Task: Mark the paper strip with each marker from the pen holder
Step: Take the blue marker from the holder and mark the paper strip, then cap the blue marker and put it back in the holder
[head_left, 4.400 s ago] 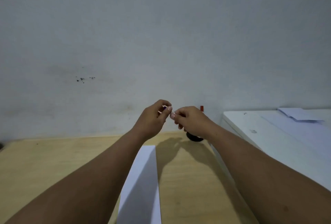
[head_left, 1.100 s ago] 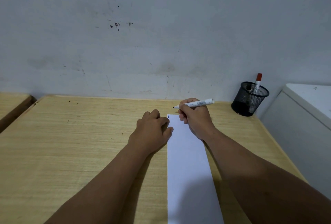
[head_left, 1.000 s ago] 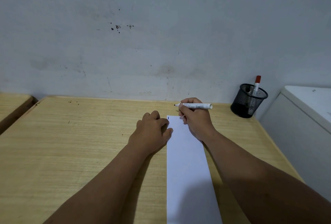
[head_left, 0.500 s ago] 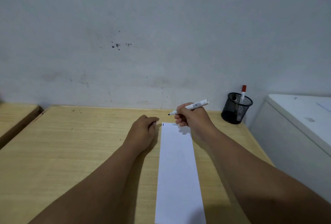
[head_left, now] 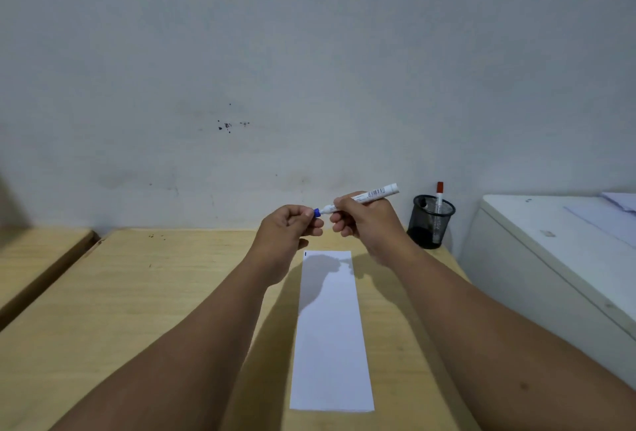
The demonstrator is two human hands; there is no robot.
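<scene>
A long white paper strip [head_left: 330, 334] lies on the wooden table [head_left: 137, 293], with one short dark mark at its far left corner. Above its far end my right hand [head_left: 364, 220] grips a white marker [head_left: 375, 194] by the barrel, tip pointing left. My left hand [head_left: 292, 224] pinches the blue cap [head_left: 317, 212] at the marker's tip end. At the table's far right corner stands a black mesh pen holder [head_left: 430, 224], with a red-capped marker [head_left: 439, 203] upright in it and a dark one beside it.
A white cabinet [head_left: 550, 258] stands against the table's right side, with papers on top. Another wooden table [head_left: 34, 258] sits to the left across a narrow gap. A grey wall rises right behind the table.
Both hands have lifted off the strip. My left hand has come up with the blue cap to the marker's tip. The camera has tilted up.
</scene>
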